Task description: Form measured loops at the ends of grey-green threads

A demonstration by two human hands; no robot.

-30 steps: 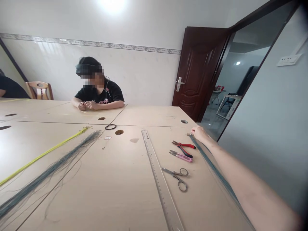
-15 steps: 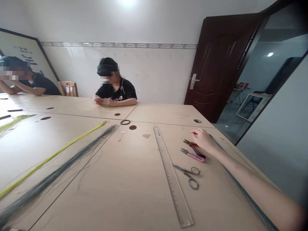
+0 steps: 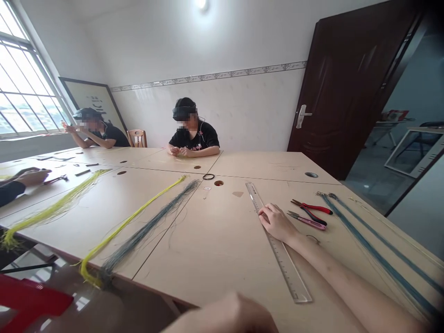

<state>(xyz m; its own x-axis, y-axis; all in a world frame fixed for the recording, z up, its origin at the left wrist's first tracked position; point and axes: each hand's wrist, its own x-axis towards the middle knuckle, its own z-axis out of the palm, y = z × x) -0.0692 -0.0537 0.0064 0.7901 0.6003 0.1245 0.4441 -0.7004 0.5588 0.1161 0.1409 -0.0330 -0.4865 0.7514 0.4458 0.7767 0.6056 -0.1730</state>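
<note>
My right hand (image 3: 276,223) is over the clear ruler (image 3: 289,273), its fingers curled together. Whatever they pinch, if anything, is too small to make out. My left hand (image 3: 231,317) shows only as a blurred knuckle side at the bottom edge; its fingers are hidden. Right of my right hand lie red-and-black pliers (image 3: 314,209) and pink thread snips (image 3: 308,220). Beneath the right forearm, only a handle loop of the scissors (image 3: 314,239) shows. Bundles of blue-grey thread (image 3: 360,240) run along the table's right side.
Left of the ruler lie a grey thread bundle (image 3: 149,222) and yellow thread bundles (image 3: 132,215). A black ring (image 3: 208,176) is near a cable hole (image 3: 218,183). Two people sit across the table (image 3: 215,259); another person's hands (image 3: 33,177) are at far left. A red stool (image 3: 31,300) stands below.
My right hand has moved left from beside the pliers onto the ruler. My left hand has come into view at the bottom. The camera has turned left.
</note>
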